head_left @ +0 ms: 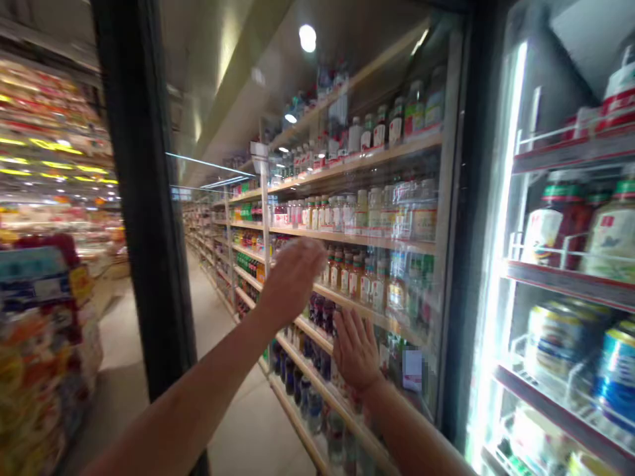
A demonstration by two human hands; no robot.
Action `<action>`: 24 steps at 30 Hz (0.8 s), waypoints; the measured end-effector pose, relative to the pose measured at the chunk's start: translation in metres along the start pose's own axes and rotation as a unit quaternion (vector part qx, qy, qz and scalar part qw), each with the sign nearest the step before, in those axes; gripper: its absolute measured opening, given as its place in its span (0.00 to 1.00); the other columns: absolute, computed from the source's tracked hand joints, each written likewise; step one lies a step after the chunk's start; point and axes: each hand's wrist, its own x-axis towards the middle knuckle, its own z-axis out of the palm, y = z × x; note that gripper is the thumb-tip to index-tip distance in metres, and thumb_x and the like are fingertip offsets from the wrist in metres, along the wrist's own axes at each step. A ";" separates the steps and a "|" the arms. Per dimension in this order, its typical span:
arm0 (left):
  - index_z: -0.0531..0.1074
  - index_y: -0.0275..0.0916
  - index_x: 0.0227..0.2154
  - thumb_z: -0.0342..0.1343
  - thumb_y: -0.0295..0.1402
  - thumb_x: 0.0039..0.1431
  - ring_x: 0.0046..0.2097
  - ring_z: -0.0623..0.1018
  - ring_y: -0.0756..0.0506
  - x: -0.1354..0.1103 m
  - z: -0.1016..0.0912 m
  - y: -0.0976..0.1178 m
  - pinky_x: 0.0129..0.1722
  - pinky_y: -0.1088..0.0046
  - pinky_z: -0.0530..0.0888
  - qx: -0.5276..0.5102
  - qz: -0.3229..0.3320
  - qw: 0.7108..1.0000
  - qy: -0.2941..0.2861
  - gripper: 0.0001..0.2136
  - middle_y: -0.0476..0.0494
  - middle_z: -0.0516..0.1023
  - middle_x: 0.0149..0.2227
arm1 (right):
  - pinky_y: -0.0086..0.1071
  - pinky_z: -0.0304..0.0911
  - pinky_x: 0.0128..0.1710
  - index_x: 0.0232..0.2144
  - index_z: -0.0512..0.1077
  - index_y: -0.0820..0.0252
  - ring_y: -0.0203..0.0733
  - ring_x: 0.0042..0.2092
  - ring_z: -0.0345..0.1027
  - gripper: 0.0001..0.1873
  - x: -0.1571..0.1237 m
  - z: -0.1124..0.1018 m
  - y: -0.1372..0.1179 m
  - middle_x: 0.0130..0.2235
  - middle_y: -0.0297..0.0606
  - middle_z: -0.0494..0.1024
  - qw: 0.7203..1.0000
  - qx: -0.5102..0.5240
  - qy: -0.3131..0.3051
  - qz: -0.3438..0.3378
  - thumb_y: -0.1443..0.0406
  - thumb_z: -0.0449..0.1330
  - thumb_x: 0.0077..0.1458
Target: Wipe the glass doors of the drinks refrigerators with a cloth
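My right hand (354,350) lies flat against the glass of a swung-open fridge door (426,99), fingers stretched upward, holding nothing. My left hand (294,279) is raised higher on the same pane, a little to the left. It is smeared by motion but looks flat and empty. Through the glass I see long store shelves (347,238) of bottled drinks running down the aisle.
The door's black frame (143,198) stands at the left and a second dark upright (464,231) at the right. Beyond that, the lit fridge interior (560,277) holds bottles and cans on wire racks. A stacked goods display (40,344) sits at the far left beside the aisle floor.
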 end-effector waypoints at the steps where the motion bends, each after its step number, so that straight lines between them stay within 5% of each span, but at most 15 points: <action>1: 0.63 0.35 0.64 0.48 0.26 0.68 0.69 0.60 0.37 -0.001 -0.004 -0.003 0.69 0.54 0.58 -0.007 0.049 0.998 -0.024 0.22 0.38 0.65 0.66 | 0.48 0.35 0.72 0.69 0.54 0.68 0.49 0.73 0.38 0.31 0.000 0.000 0.000 0.63 0.50 0.68 1.000 0.000 -0.004 0.000 0.68 0.50 0.65; 4: 0.62 0.41 0.65 0.49 0.28 0.69 0.69 0.60 0.40 0.001 -0.020 -0.023 0.68 0.56 0.59 0.008 0.029 0.999 -0.034 0.22 0.44 0.63 0.67 | 0.50 0.36 0.71 0.71 0.50 0.67 0.50 0.73 0.38 0.33 -0.001 0.000 0.002 0.64 0.51 0.67 1.000 -0.006 -0.012 -0.003 0.68 0.49 0.65; 7: 0.60 0.37 0.65 0.52 0.28 0.66 0.69 0.57 0.32 0.007 -0.037 -0.055 0.67 0.45 0.59 0.078 -0.253 0.963 0.058 0.25 0.38 0.60 0.68 | 0.52 0.37 0.71 0.72 0.46 0.66 0.51 0.73 0.39 0.36 -0.002 0.000 0.002 0.65 0.51 0.65 1.000 -0.021 -0.010 -0.011 0.69 0.50 0.65; 9: 0.60 0.33 0.65 0.55 0.28 0.63 0.69 0.54 0.27 0.008 -0.040 -0.066 0.66 0.40 0.58 0.097 -0.356 0.924 0.105 0.28 0.34 0.58 0.69 | 0.52 0.38 0.71 0.72 0.44 0.66 0.51 0.73 0.38 0.37 -0.002 0.000 0.002 0.66 0.52 0.64 0.999 -0.034 -0.010 -0.020 0.69 0.50 0.65; 11: 0.60 0.33 0.65 0.54 0.27 0.64 0.70 0.54 0.28 0.004 -0.037 -0.063 0.66 0.42 0.58 0.088 -0.290 0.949 0.092 0.27 0.33 0.58 0.69 | 0.51 0.38 0.71 0.72 0.43 0.67 0.51 0.73 0.38 0.37 -0.002 -0.001 0.002 0.67 0.52 0.61 0.999 -0.045 -0.012 -0.027 0.70 0.50 0.65; 13: 0.60 0.37 0.65 0.50 0.26 0.67 0.70 0.55 0.33 -0.001 -0.033 -0.055 0.67 0.48 0.59 0.059 -0.096 0.993 0.027 0.24 0.37 0.60 0.68 | 0.51 0.39 0.71 0.72 0.42 0.67 0.52 0.73 0.37 0.37 -0.001 -0.002 0.002 0.68 0.53 0.58 0.998 -0.054 -0.010 -0.030 0.70 0.50 0.65; 15: 0.59 0.41 0.66 0.48 0.26 0.68 0.71 0.55 0.37 -0.003 -0.033 -0.056 0.69 0.54 0.58 0.033 0.050 0.998 -0.031 0.24 0.43 0.60 0.69 | 0.51 0.40 0.70 0.72 0.43 0.67 0.52 0.73 0.37 0.37 -0.001 -0.002 0.002 0.69 0.53 0.58 0.998 -0.059 -0.003 -0.031 0.69 0.50 0.65; 17: 0.56 0.41 0.67 0.46 0.26 0.68 0.71 0.55 0.39 -0.001 -0.040 -0.071 0.70 0.55 0.57 0.031 0.018 0.999 -0.027 0.25 0.42 0.59 0.69 | 0.51 0.41 0.70 0.72 0.43 0.66 0.52 0.73 0.38 0.37 -0.002 -0.002 0.004 0.68 0.53 0.58 0.998 -0.063 0.000 -0.031 0.69 0.50 0.65; 21: 0.52 0.28 0.68 0.46 0.28 0.69 0.72 0.49 0.35 0.007 -0.052 -0.100 0.70 0.50 0.54 0.064 -0.247 0.963 0.090 0.26 0.29 0.53 0.70 | 0.52 0.42 0.70 0.72 0.44 0.65 0.52 0.73 0.39 0.36 -0.004 -0.001 -0.001 0.68 0.53 0.59 0.998 -0.063 0.002 -0.023 0.69 0.49 0.66; 22: 0.52 0.26 0.67 0.46 0.29 0.68 0.73 0.48 0.33 0.007 -0.051 -0.098 0.70 0.49 0.53 0.062 -0.260 0.959 0.094 0.27 0.27 0.52 0.70 | 0.53 0.43 0.69 0.72 0.44 0.65 0.52 0.73 0.40 0.36 -0.004 0.000 -0.005 0.68 0.53 0.59 0.998 -0.062 0.003 -0.012 0.69 0.48 0.66; 24: 0.54 0.27 0.67 0.47 0.30 0.68 0.72 0.50 0.34 0.003 -0.043 -0.079 0.70 0.50 0.53 0.042 -0.186 0.980 0.062 0.26 0.28 0.54 0.70 | 0.54 0.45 0.68 0.72 0.44 0.66 0.52 0.73 0.40 0.34 -0.005 0.003 -0.015 0.67 0.54 0.60 0.998 -0.061 0.004 0.028 0.69 0.47 0.67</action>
